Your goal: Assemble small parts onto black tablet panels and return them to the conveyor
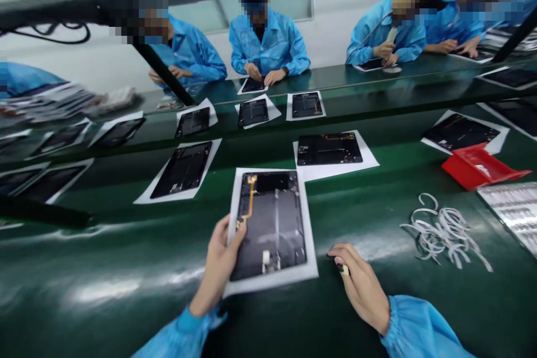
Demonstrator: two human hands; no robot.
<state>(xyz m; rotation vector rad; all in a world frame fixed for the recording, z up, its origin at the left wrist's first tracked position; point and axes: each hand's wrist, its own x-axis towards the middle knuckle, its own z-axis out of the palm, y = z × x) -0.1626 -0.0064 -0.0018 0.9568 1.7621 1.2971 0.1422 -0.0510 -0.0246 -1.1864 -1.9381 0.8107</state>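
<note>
My left hand (224, 260) grips the left edge of an open tablet shell (272, 235) together with the white sheet (309, 246) beneath it. The thumb lies on top, and the other fingers go under the edge. An orange flex cable (250, 201) runs down the shell's left side, and a pale strip crosses its dark inside. To the right of the sheet and apart from it, my right hand (361, 286) is over the green bench with curled fingers. A small black and yellowish bit shows at its fingertips; its kind is too small to tell.
Coiled white strips (447, 232) lie on the right, near a red scoop-like tray (480, 168) and a sheet of small parts (514, 210). Other tablet shells (329, 149) lie on white paper beyond. Co-workers in blue (268, 45) sit across the bench; dark posts (161, 70) rise at the sides.
</note>
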